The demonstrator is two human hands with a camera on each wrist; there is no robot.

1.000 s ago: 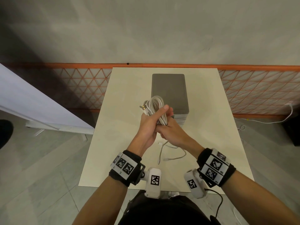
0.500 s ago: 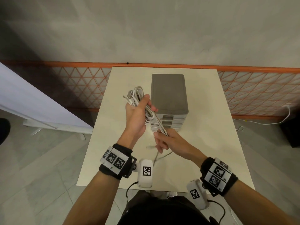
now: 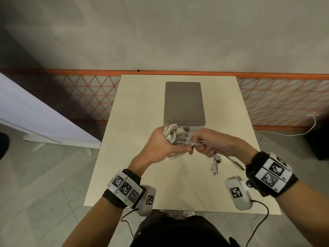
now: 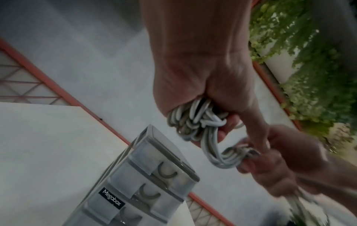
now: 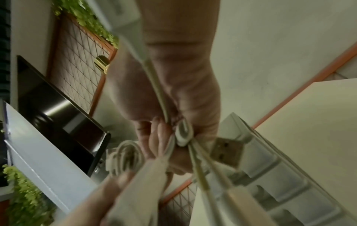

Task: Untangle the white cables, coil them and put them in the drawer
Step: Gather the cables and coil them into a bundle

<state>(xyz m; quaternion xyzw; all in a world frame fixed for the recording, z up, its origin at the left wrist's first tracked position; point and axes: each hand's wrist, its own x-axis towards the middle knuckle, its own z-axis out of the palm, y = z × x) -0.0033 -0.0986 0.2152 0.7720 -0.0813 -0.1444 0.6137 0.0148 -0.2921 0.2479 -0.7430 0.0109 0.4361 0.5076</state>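
Note:
A bundle of white cables is held above the cream table, just in front of the grey drawer unit. My left hand grips the coiled loops in its fist. My right hand grips the strands beside it, and their plug ends dangle below it toward the wrist. In the right wrist view a USB plug and cable strands stick out of the curled fingers. The drawer unit's drawers all look closed.
An orange lattice fence runs behind the table below a grey wall. A white panel leans at the left. Another white cable lies on the floor at the right. The wrist camera cords hang by my body.
The hands came together again in front of the drawer unit. The right hand rose and slid along the strands, so the loose ends now hang from it instead of trailing on the table.

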